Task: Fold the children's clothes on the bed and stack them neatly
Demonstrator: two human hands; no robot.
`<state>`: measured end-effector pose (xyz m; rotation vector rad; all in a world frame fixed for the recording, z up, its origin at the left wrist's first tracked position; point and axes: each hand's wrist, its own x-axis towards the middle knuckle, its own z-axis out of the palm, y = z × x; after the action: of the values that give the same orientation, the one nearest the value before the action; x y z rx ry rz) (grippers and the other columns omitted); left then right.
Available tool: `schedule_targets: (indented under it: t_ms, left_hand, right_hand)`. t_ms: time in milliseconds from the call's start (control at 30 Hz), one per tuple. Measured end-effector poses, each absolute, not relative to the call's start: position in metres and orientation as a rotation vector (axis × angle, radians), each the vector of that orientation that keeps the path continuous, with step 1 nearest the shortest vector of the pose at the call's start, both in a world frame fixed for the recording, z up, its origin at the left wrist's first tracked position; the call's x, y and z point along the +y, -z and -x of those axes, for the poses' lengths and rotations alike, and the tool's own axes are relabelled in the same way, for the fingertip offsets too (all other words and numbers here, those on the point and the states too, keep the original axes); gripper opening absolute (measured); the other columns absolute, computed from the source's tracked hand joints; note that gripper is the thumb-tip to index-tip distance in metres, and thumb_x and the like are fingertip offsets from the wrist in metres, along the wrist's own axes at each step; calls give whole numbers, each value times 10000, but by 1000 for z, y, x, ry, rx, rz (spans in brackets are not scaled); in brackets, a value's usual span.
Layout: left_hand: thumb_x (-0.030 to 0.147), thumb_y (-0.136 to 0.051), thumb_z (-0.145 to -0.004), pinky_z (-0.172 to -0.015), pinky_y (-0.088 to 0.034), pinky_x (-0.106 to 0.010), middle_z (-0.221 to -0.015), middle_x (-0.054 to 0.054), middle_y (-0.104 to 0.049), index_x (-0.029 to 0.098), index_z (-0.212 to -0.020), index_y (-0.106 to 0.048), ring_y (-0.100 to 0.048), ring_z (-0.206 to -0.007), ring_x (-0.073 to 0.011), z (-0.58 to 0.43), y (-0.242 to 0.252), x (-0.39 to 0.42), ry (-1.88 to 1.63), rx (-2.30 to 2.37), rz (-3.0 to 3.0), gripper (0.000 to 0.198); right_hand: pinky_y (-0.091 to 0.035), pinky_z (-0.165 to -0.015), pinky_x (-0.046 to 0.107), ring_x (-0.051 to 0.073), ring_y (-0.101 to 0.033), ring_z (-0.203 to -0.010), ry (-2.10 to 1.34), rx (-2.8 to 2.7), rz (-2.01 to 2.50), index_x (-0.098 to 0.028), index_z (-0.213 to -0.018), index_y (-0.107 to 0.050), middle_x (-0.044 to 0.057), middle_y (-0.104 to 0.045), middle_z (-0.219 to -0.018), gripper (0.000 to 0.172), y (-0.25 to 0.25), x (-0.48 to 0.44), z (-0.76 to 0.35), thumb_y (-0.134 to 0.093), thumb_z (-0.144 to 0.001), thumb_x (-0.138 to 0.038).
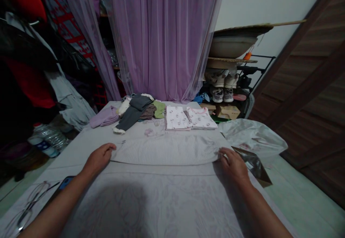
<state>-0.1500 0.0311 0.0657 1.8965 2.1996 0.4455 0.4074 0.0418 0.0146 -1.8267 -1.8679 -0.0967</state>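
Observation:
A pair of pale, finely striped pants point(167, 150), doubled lengthwise, is stretched out flat between my two hands just above or on the cloth-covered table point(167, 202). At its left end my left hand point(101, 157) pinches the edge, close to a small dark mark. My right hand point(234, 164) has its fingers closed on the other end. Beyond the pants stand two folded white printed stacks of clothes, one on the left point(178, 117) and one with pink trim point(201, 117). A loose pile with dark grey clothing point(134, 110) lies to their left, beside a folded lilac garment point(105, 116).
Eyeglasses point(32, 202) and a phone point(64, 183) lie at the table's left edge. Right of the table are a plastic bag point(253, 135), an open cardboard box point(254, 166) and a shoe rack point(226, 83). Plastic bottles point(51, 137) stand at left; a purple curtain point(167, 37) hangs behind.

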Motion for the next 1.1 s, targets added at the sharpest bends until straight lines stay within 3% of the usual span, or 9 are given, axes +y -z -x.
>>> schedule_targets:
  t_ms: [100,200,300,400,567,700,833,967,1100]
  left_hand:
    - [376,-341,-856,-840,-506,-310,-1124,-104,-704,140,-1198,-590,-667,-982,-233,159,-68,46,-416,2346,-1663,485]
    - [518,-411,-834,-869,-495,-317,-1192,-137,-679,119,-1256,-573,-654,-1052,-262,160,-64,57,-261,2350,-1656,603]
    - [552,-514,-773,-895,-476,-327,-1275,-149,-641,147,-1268,-574,-617,-1141,-301,154,-61,64,-107,2372,-1638,642]
    - [493,-581,-732,-821,-483,-310,-1196,-133,-682,181,-1150,-627,-643,-1081,-302,146,-62,69,-104,2402,-1531,524]
    - [387,-633,-656,-619,-459,-257,-787,-15,-693,215,-940,-622,-662,-767,-217,144,-69,63,-626,2278,-1339,332]
    - [407,-711,-563,-565,-466,-246,-740,23,-649,209,-1096,-575,-620,-651,-170,153,-80,50,-1124,1919,-1057,585]
    - [412,-757,-550,-601,-502,-271,-790,6,-671,209,-1267,-530,-640,-672,-173,161,-73,42,-1118,1780,-960,779]
    - [389,-727,-631,-672,-515,-277,-907,-32,-709,197,-1134,-633,-668,-787,-198,162,-49,42,-1011,2038,-1064,547]
    - [402,-649,-729,-781,-517,-294,-1026,-67,-722,191,-1101,-660,-676,-936,-230,167,-36,44,-933,2185,-1231,427]
  right_hand:
    - [-492,-874,442,331,-636,-1060,-118,-1615,2137,-89,-1238,-614,198,-678,-1158,568,-22,63,-408,-385,-880,-467]
    - [-496,-856,447,350,-648,-1041,-314,-1550,2296,-74,-1278,-595,216,-685,-1139,686,-27,81,-407,-405,-859,-584]
    - [-503,-819,405,341,-665,-982,-469,-1611,2334,-81,-1107,-687,210,-711,-1047,628,-35,94,-403,-529,-790,-599]
    - [-504,-776,367,324,-675,-913,-624,-1623,2297,-109,-919,-720,182,-728,-941,474,-43,97,-400,-610,-743,-535]
    - [-516,-665,315,274,-683,-838,-705,-1272,2074,-124,-1019,-682,157,-727,-955,473,-44,88,-407,-609,-726,-488]
    - [-513,-597,318,253,-676,-740,-762,-1195,1978,-124,-1135,-642,136,-727,-914,598,-39,83,-425,-640,-678,-509]
    - [-526,-662,360,287,-683,-771,-611,-1253,2111,-87,-1227,-612,145,-727,-857,701,-29,80,-431,-634,-683,-528]
    - [-512,-788,442,365,-666,-945,-413,-1436,2329,-72,-1275,-591,198,-718,-972,758,-18,73,-420,-536,-736,-601]
    - [-497,-805,442,361,-648,-1004,-347,-1398,2334,-130,-1336,-545,200,-672,-1154,804,-16,62,-410,-466,-748,-673]
